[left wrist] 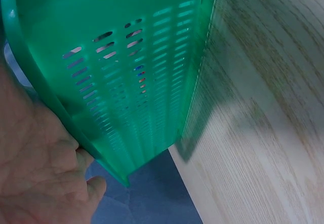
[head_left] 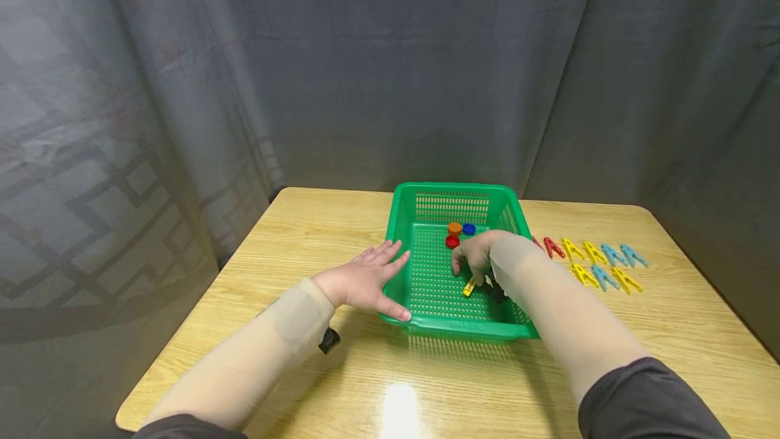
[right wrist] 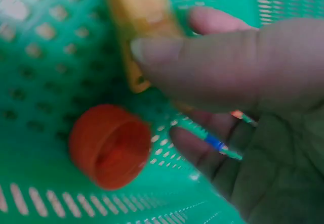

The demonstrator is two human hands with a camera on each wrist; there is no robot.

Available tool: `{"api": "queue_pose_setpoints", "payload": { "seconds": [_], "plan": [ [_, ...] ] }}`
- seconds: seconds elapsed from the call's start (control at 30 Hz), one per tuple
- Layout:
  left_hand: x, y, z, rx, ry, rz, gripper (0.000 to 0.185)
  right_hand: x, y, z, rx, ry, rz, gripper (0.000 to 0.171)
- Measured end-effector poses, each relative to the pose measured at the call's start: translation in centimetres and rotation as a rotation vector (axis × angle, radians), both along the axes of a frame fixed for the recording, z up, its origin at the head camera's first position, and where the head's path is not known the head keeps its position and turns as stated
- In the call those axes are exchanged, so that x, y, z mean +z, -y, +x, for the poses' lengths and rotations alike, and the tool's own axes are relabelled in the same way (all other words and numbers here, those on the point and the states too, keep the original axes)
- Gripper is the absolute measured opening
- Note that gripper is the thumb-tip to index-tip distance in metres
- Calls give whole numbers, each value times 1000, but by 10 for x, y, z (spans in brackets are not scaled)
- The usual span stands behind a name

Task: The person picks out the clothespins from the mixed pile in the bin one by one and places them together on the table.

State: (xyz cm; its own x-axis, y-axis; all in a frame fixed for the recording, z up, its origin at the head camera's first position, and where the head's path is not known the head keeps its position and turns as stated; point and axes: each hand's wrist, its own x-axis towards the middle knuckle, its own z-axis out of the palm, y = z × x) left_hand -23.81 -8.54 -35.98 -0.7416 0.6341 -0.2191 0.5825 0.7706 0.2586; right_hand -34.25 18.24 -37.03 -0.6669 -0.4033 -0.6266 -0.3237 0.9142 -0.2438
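A green plastic basket stands on the table. Inside it, my right hand pinches a yellow clothespin between thumb and fingers. The clothespin looks blurred in the right wrist view, with an orange-red bottle cap beside it on the basket floor. Farther back in the basket lie an orange cap, a blue cap and a red cap. My left hand rests on the basket's left rim, fingers spread; the left wrist view shows its palm against the rim.
Right of the basket, several clothespins lie in two rows on the wooden table: red ones, yellow ones and light blue ones. My right forearm covers the basket's right front part. Grey curtains hang behind the table.
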Motion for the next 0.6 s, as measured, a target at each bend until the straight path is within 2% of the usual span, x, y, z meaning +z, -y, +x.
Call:
{"api": "queue_pose_setpoints", "payload": {
  "seconds": [0.1, 0.27, 0.43, 0.53, 0.6],
  "plan": [
    [0, 0, 0, -2, 2, 3, 114, -6, 0, 2, 52, -44, 13, 30],
    [0, -1, -1, -1, 2, 5, 114, -9, 0, 4, 37, -159, -38, 10],
    [1, -1, 0, 0, 8, -1, 115, -7, 1, 4, -36, -157, -198, 10],
    [2, -1, 1, 0, 11, -4, 114, -7, 4, 3, -24, -143, -310, 20],
    [2, -1, 1, 0, 11, -4, 114, -9, 7, 2, 6, -126, -326, 26]
  ]
}}
